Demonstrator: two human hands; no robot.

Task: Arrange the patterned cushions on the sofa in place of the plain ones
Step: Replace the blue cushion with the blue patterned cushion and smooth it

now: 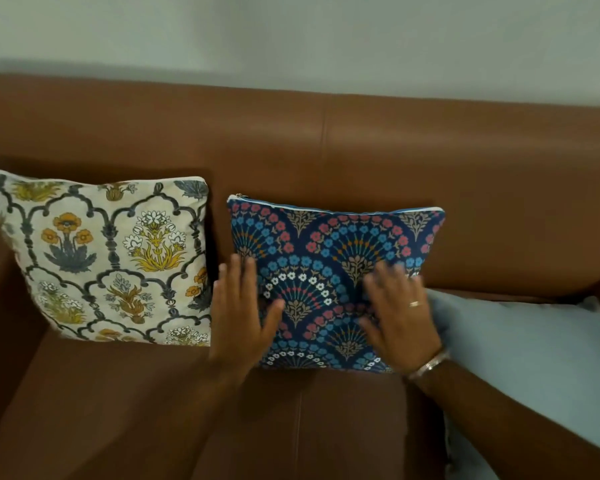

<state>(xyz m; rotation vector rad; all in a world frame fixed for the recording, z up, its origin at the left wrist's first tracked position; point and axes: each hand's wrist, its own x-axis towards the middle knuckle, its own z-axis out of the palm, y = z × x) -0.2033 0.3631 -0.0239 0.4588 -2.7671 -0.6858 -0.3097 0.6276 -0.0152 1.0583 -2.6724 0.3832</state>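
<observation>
Presently I have both palms on the navy fan-patterned cushion (329, 271), which leans upright against the backrest of the brown sofa (465, 174). My left hand (243, 313) lies flat on its left portion, fingers spread, gripping nothing. My right hand (399, 317) rests on its right portion, fingers extended; blur hides any pinch of fabric. The cream floral cushion (104, 261) stands just beside it, apart. Step in hand, I judge: patting the second cushion into position. A plain pale-blue cushion (534, 358) lies at the right end; next it needs lifting away.
</observation>
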